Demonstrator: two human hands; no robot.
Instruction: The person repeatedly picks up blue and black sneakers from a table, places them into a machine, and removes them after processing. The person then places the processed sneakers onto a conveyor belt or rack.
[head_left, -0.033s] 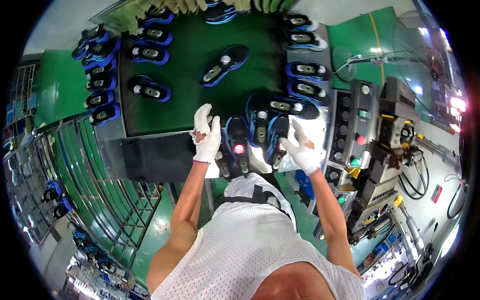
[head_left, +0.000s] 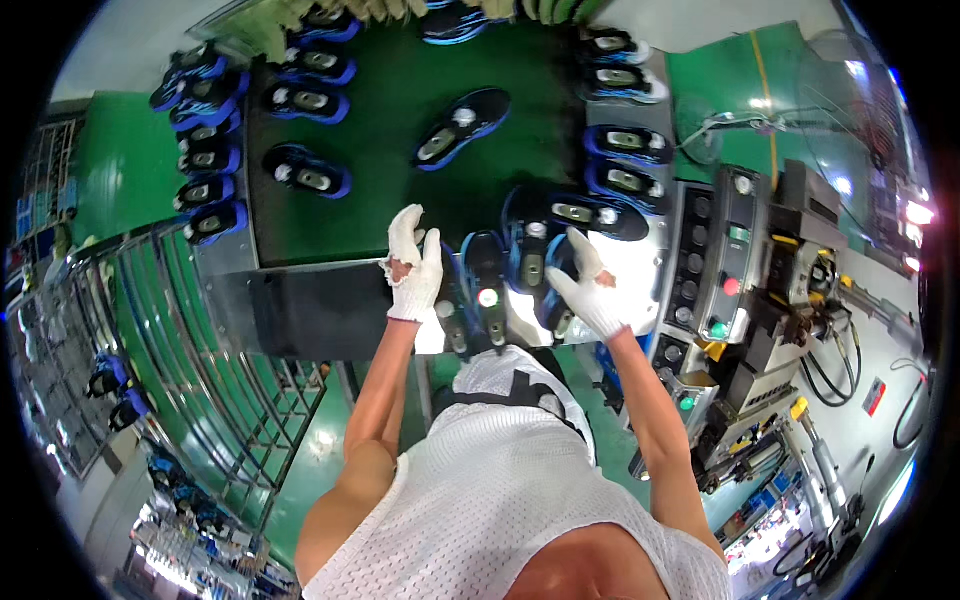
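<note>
Right now both your hands are up over the near edge of the green belt (head_left: pixel 400 130), each in a white knit glove. Your left hand (head_left: pixel 413 268) hangs with fingers spread and loose, gripping nothing; it hovers just left of the dark blue shoe (head_left: pixel 484 285) that sits sole-up directly ahead of you, close but apparently not touching. Your right hand (head_left: pixel 590 290) is on the other side of the cluster, thumb raised, fingers curling around the edge of a second dark shoe (head_left: pixel 533 262); whether you truly grip it or only steady it, I cannot tell from this angle. So the shoes lie between your two hands, a third one (head_left: pixel 588 213) resting just beyond your right fingertips. They sit bunched at the belt's end, probably because that is where they arrive within your reach, lit by a bright white patch under them. Farther out from your hands, more blue shoes (head_left: pixel 305 100) line both belt edges, and one lone shoe (head_left: pixel 462 125) lies at a slant mid-belt. Off your right hand stands a grey control panel (head_left: pixel 725 260) with red and green buttons.
</note>
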